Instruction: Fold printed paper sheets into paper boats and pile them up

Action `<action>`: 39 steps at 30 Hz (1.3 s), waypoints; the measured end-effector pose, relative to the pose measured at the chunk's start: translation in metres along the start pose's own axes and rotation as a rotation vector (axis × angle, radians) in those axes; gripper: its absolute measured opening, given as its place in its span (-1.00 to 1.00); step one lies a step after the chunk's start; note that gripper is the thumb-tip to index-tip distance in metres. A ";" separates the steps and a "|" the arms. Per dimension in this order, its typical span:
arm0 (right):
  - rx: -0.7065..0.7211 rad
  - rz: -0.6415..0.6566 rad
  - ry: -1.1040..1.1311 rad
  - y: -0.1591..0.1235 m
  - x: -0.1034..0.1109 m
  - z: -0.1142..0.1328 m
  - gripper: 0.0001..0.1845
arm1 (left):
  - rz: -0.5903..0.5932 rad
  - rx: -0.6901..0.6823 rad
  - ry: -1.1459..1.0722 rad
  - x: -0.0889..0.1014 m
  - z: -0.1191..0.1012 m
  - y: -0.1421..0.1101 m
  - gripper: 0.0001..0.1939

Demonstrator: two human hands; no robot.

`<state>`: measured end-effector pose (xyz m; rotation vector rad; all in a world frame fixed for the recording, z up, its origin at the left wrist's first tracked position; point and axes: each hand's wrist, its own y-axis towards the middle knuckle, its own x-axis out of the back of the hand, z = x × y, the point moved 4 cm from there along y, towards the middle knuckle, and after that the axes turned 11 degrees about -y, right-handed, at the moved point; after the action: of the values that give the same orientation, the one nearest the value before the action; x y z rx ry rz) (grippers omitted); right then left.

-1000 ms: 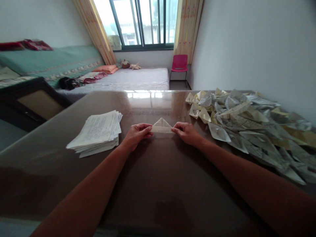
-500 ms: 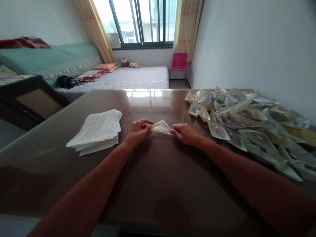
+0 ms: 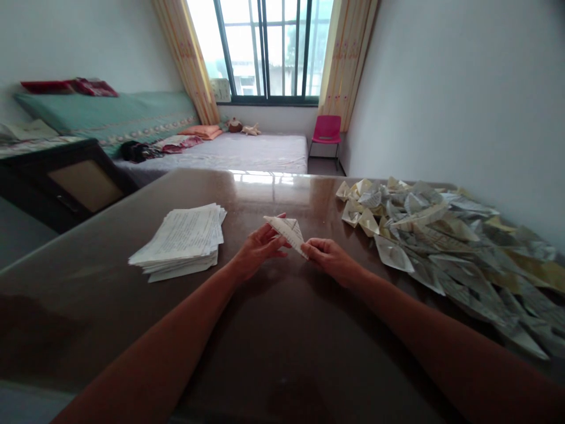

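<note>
Apparently to keep it steady, the right hand pinches the near corner of the folded paper above the table, while the left hand, fingers loosely spread, perhaps supports its far end.

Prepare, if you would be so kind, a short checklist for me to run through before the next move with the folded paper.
1. Right hand grips the folded paper at its near corner: ok.
2. Left hand holds the paper firmly: cannot tell; its fingers are at the far end, but their grip is unclear.
3. Stack of sheets stands apart from the left hand: ok.
4. Pile of paper shapes stands apart from the right hand: ok.
5. Creases are sharp throughout: cannot tell; too small to judge.
</note>
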<state>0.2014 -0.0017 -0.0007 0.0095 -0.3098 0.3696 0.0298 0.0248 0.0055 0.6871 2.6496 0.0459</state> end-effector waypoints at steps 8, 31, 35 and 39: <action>-0.081 0.152 0.130 -0.001 -0.008 -0.005 -0.55 | 0.009 0.009 0.020 -0.010 -0.005 -0.002 -0.41; 0.335 -0.327 -0.726 0.002 0.004 0.004 -0.61 | -0.065 -0.295 1.101 -0.022 0.009 -0.002 -0.69; 0.316 -0.295 -0.761 0.004 0.010 -0.002 -0.73 | -0.075 -0.257 1.158 -0.017 0.011 0.001 -0.74; 0.292 -0.220 -0.850 0.004 0.017 -0.004 -0.79 | 0.011 -0.232 1.286 -0.016 0.009 -0.002 -0.81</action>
<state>0.2158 0.0080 0.0004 0.4943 -1.0822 0.1707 0.0449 0.0147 0.0028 0.7165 3.6920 1.1190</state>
